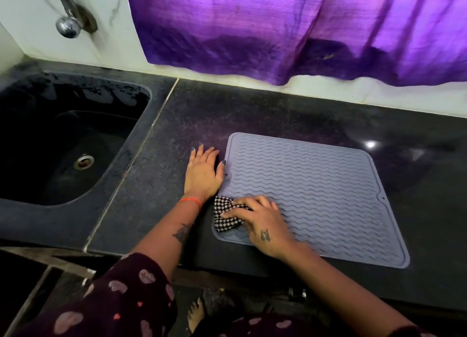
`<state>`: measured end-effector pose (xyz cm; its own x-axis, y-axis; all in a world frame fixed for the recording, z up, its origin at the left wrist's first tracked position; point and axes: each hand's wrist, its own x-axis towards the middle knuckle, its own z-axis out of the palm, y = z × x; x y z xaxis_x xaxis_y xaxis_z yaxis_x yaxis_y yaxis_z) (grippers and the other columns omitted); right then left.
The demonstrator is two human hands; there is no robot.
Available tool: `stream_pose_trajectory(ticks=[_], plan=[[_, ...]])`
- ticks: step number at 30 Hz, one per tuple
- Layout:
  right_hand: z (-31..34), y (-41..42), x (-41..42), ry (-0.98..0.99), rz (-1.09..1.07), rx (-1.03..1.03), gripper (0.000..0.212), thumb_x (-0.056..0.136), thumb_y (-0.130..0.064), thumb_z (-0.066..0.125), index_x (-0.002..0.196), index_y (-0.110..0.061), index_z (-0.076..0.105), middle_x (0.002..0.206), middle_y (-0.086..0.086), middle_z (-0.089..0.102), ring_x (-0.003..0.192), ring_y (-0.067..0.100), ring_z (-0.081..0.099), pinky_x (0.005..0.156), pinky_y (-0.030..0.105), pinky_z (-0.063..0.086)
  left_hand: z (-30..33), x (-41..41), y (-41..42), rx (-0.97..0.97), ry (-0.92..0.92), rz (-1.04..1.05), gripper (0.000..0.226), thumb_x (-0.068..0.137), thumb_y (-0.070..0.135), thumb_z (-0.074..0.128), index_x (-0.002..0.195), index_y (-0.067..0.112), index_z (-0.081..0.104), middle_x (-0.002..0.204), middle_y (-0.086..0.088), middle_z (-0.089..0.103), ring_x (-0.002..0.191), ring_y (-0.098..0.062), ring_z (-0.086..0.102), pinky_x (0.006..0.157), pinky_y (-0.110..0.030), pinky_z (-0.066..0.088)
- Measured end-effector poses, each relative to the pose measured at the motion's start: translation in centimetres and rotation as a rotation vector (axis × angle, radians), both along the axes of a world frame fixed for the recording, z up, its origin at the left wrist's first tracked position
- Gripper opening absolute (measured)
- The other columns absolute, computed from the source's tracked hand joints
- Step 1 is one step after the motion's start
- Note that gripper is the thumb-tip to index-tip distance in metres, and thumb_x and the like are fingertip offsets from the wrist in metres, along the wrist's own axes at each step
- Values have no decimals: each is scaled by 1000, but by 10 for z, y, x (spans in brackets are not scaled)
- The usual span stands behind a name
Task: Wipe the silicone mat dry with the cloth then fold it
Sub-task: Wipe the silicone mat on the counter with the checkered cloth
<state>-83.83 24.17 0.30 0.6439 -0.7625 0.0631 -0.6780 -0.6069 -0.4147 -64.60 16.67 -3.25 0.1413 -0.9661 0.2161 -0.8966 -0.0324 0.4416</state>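
Left hand (202, 173) flat (fingers spread), right hand (262, 221) palm-down, fingers curled.

The left hand (202, 171) has dark grey polish on its nails, and a thin orange-red thread (191, 202) circles the wrist just behind it. Further back from that thread, a dark tattoo (182, 233) marks the forearm. The right hand (262, 223) carries a small dark tattoo (265, 235) on its back. A dark maroon garment (121, 298) printed with pale pink hearts and smaller red ones covers the left upper arm. Bare toes (195, 314) show below.
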Motion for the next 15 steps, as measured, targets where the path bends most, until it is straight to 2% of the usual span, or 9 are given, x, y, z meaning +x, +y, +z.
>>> stream_pose_trajectory(ticks=[4, 5, 7, 9, 10, 12, 15], plan=[[13, -15, -2, 30, 56, 129, 46, 88, -8, 54, 116, -44, 59, 125, -16, 54, 106, 11, 42, 88, 30, 35, 0, 0, 2, -6, -6, -4, 59, 87, 37, 30, 132, 6, 50, 142, -10, 46, 141, -29, 23, 118, -38, 3], [18, -19, -5, -50, 37, 237, 43, 88, -8, 56, 116, -40, 61, 121, -15, 57, 104, 5, 46, 88, 23, 37, 1, 0, 2, -4, -7, -3, 59, 87, 38, 30, 132, 6, 49, 142, -10, 45, 141, -29, 23, 118, -37, 3], [30, -22, -10, -366, -94, 557, 39, 86, -1, 57, 113, -29, 64, 107, -12, 64, 90, -4, 55, 78, 12, 43, 1, 1, 2, 5, -10, -9, 60, 87, 38, 29, 133, 6, 48, 143, -10, 44, 141, -29, 22, 118, -37, 2], [33, -26, -16, -676, -273, 746, 36, 85, 4, 54, 107, -24, 62, 96, -4, 65, 79, 4, 60, 66, 17, 48, 1, 1, 1, 17, -20, -14, 61, 87, 41, 28, 134, 7, 47, 144, -9, 43, 142, -28, 21, 118, -37, 2], [33, -27, -17, -725, -334, 779, 34, 87, 2, 53, 106, -25, 60, 94, -2, 65, 77, 8, 60, 64, 18, 49, 1, 1, 0, 24, -28, -14, 62, 87, 42, 27, 135, 8, 46, 145, -9, 42, 142, -28, 20, 118, -38, 2], [30, -28, -16, -603, -331, 698, 27, 90, -14, 56, 108, -33, 58, 94, -5, 66, 80, 11, 60, 66, 20, 48, 0, 1, -1, 39, -43, -14, 63, 87, 46, 27, 135, 9, 45, 146, -8, 41, 142, -27, 19, 118, -37, 1], [17, -21, -3, -280, -121, 384, 34, 88, -26, 62, 120, -35, 58, 109, -9, 64, 94, 7, 54, 79, 23, 41, -1, 1, -2, 46, -49, -17, 65, 85, 48, 30, 134, 8, 46, 145, -9, 42, 142, -28, 19, 118, -38, 1]])
